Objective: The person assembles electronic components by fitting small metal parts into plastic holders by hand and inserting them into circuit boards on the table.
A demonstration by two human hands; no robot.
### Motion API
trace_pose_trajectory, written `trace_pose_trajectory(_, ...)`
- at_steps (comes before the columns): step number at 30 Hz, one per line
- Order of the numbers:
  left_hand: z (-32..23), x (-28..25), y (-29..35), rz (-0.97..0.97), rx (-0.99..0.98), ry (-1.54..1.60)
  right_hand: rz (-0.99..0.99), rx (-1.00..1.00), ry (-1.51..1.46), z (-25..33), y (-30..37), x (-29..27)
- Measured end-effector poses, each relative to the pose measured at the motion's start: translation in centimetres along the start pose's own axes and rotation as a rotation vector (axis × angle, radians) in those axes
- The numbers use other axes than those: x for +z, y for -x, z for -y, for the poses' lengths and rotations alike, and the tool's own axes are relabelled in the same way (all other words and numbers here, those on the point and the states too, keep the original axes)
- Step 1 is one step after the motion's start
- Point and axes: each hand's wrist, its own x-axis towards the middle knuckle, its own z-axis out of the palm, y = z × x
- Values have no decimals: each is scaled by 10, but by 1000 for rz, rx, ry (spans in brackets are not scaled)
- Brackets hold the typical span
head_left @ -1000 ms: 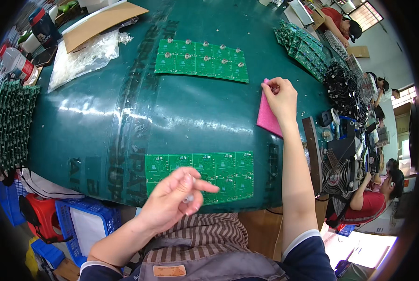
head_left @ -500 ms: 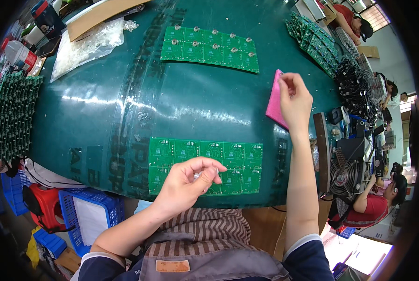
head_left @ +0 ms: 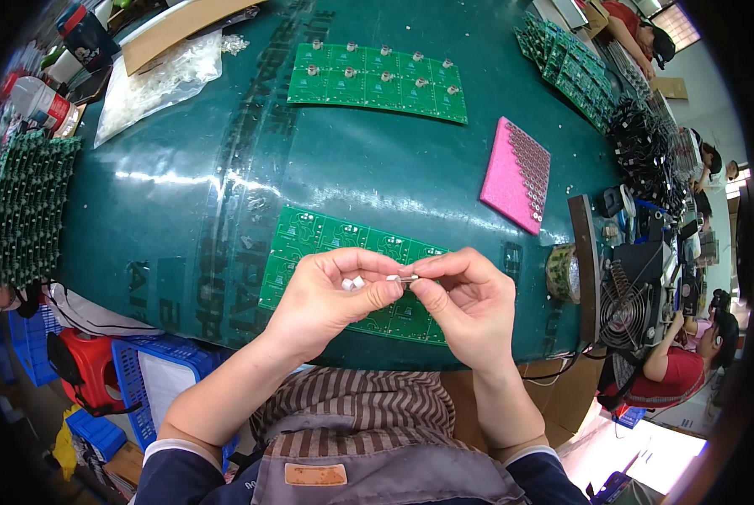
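Observation:
My left hand (head_left: 314, 299) is closed with several small white plastic pieces (head_left: 352, 284) in its curled fingers, one pinched at the fingertips. My right hand (head_left: 471, 305) pinches a small component with thin metal leads (head_left: 409, 279) and brings it against that white piece. Both hands meet above a green circuit board panel (head_left: 297, 244), which lies tilted on the table and is partly hidden by them. A second green panel (head_left: 377, 88) farther off carries two rows of small upright parts. To the right, a pink foam block (head_left: 501, 181) holds rows of small metal-looking parts.
A clear bag of white pieces (head_left: 162, 93) lies at the far left, near a bottle (head_left: 44, 105). Stacked circuit boards stand at the left (head_left: 31, 210) and far right (head_left: 566, 71). A tape roll (head_left: 562, 273) and a fan (head_left: 625, 311) are on the right. Other people sit beyond.
My right hand has come from the pink foam to meet my left hand, now with a leaded component. The near panel has turned and shifted slightly away.

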Motion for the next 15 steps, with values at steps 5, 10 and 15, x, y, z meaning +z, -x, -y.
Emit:
trace_pose_trajectory(5, 4, -5, 4, 14, -22, 91, 71, -80, 174, 2, 1, -3)
trace_pose_trajectory(10, 12, -4, 6, 26, 22, 121, 28, -65, 169, 2, 7, -4)
trace_pose_trajectory(15, 10, 1, 12, 27, -3, 85, 71, -173, 444, 7, 7, -5)
